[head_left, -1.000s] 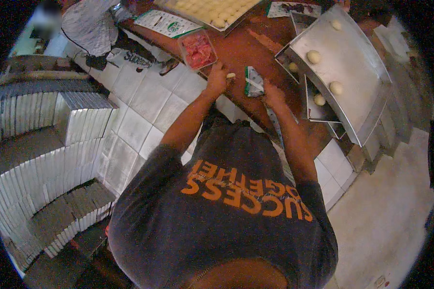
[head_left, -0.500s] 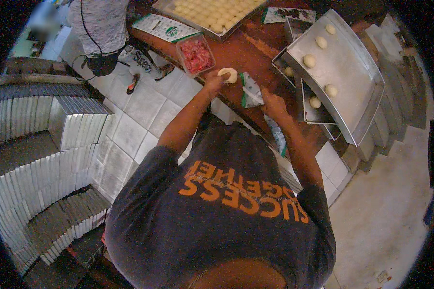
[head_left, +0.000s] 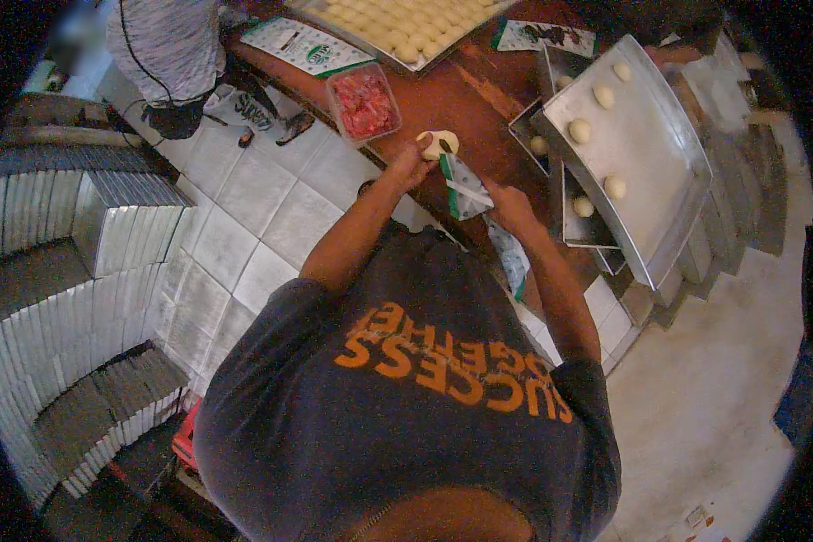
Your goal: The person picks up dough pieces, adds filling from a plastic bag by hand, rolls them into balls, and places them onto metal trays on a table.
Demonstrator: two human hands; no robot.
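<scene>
Dough [head_left: 441,141] — pale, round, flattened — sits gripped in the left hand [head_left: 409,168] above the table [head_left: 461,95]. The right hand [head_left: 512,210] clamps a white, green-edged bag [head_left: 467,193], long axis slanting away and leftward, narrow end pointing at the dough, where 1 dark patch shows.

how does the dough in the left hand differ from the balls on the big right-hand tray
The dough piece looks flattened; the dough balls are rounded. The dough piece is held in the left hand; the dough balls rest on the metal tray. The dough piece has a dark spot near the bag; the dough balls look plain. Both are pale cream.
</scene>
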